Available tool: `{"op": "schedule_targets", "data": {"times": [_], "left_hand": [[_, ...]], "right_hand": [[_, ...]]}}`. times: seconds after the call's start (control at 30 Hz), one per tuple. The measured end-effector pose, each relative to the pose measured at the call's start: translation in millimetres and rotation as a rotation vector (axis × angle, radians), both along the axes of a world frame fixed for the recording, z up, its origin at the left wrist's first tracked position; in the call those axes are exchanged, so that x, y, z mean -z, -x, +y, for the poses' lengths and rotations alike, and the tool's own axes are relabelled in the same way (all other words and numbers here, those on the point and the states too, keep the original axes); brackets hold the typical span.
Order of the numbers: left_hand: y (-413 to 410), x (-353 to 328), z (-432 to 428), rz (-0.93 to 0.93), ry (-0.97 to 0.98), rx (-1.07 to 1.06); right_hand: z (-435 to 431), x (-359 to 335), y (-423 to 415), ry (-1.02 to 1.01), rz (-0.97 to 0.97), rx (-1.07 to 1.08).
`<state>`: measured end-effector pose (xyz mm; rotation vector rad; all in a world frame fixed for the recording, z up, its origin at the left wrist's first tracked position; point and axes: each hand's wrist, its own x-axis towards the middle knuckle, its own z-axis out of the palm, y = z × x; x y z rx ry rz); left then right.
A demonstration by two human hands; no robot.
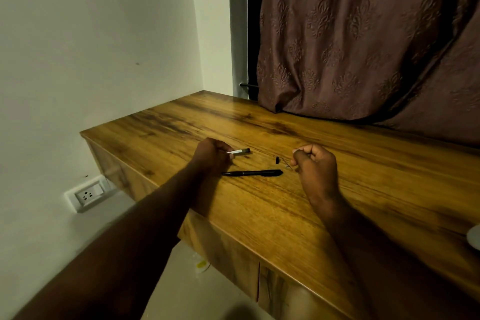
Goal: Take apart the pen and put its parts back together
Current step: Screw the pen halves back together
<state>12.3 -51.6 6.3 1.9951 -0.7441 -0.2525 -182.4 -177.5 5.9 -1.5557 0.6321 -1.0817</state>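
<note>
On the wooden counter (324, 205) in front of you, the pen lies in pieces. Your left hand (211, 154) has its grip pinched on a pale, slim part with a dark tip (240, 151), which sticks out to the right just above the wood. Near that hand, the black pen barrel (253, 173) lies flat, running left to right. A small black piece (277, 160) sits between your two hands, with a thin wire-like bit (287, 164) just beside your right hand (315, 163). That hand's fingers are curled in; whether its grip pinches anything, I cannot tell.
</note>
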Motion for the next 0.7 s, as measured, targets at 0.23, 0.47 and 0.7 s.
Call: {"op": "schedule_targets", "data": {"times": [0.23, 0.47, 0.7], "left_hand": [[-10, -3, -9, 0.17, 0.017, 0.133], [-3, 7, 11, -0.037, 0.171, -0.159], [65, 5, 21, -0.895, -0.182, 0.116]], "right_hand": [[-1, 2, -1, 0.04, 0.036, -0.008], [-4, 1, 0, -0.057, -0.002, 0.027], [-18, 1, 5, 0.259, 0.412, 0.225]]}}
